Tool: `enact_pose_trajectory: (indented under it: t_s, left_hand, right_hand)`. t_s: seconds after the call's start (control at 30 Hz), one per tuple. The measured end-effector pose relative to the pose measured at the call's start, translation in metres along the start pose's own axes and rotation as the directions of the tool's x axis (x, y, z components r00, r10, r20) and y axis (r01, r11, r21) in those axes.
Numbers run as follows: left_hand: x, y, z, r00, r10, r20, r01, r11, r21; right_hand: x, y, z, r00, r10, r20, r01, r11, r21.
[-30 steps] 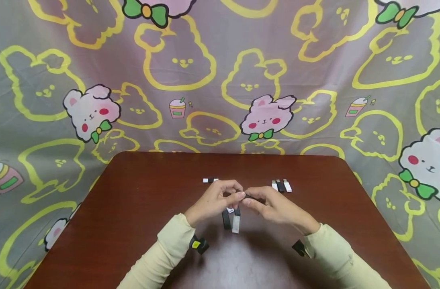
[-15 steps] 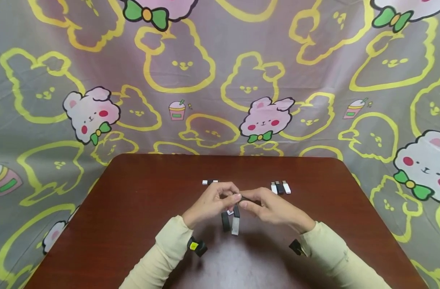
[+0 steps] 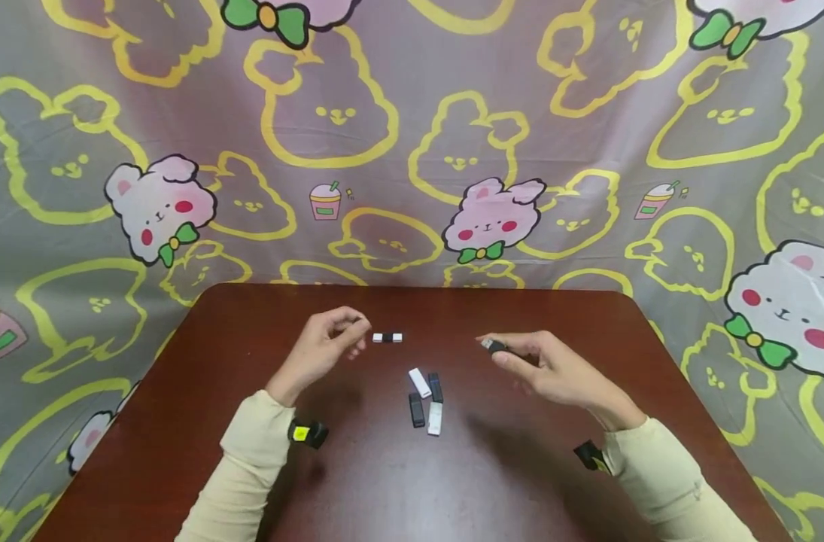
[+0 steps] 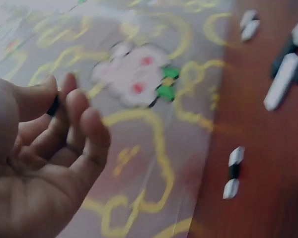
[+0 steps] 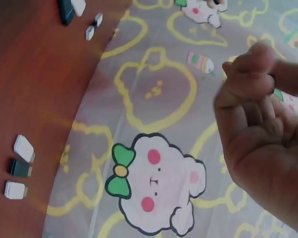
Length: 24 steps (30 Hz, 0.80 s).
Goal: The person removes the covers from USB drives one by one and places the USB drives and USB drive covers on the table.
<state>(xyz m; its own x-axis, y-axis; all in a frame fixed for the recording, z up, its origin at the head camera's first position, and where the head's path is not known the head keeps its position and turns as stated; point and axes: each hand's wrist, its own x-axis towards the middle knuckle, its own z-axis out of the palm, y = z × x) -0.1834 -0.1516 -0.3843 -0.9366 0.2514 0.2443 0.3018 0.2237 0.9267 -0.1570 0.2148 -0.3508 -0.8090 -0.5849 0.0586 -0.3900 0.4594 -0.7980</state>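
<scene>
My left hand is raised over the left part of the table. Between its thumb and forefinger it pinches a small black cap, mostly covered by the fingers. Farther right, my right hand holds a black USB stick by its body, the bare metal plug pointing left. The two hands are well apart. Just right of the left fingertips lies a row of small caps, white, black and white. In the right wrist view, three uncapped USB sticks lie side by side; the right hand hides them in the head view.
In mid-table, between the hands, several capped sticks lie close together, among them a white one and a black one. A patterned curtain hangs behind the brown table.
The hands were together over the middle sticks and have moved apart. The cap has come off the black USB stick: left hand went left with the cap, right hand right with the stick.
</scene>
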Motion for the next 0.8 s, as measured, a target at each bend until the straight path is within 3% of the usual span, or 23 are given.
enact_pose_trajectory:
  t_s: [0.1,0.37,0.63,0.8]
  left_hand:
    - [0.001,0.004,0.012,0.996,-0.024,0.083,0.015,0.994,0.105]
    - [-0.008,0.002,0.027,0.992,-0.059,0.114,0.041,0.987,0.154]
    - [-0.013,-0.002,0.033,0.991,-0.034,0.129,0.007,0.98,0.199]
    - [-0.015,-0.008,0.038,0.986,-0.044,0.159,0.011,0.98,0.2]
  right_hand:
    - [0.01,0.003,-0.006,0.995,-0.005,-0.101,0.003,1.0,-0.014]
    - [0.024,0.019,-0.013,0.956,0.048,-0.29,-0.069,0.996,-0.06]
    - [0.036,0.029,-0.022,0.943,0.155,-0.293,-0.176,0.983,-0.046]
    - [0.045,0.043,-0.023,0.91,0.27,-0.314,-0.288,0.958,-0.009]
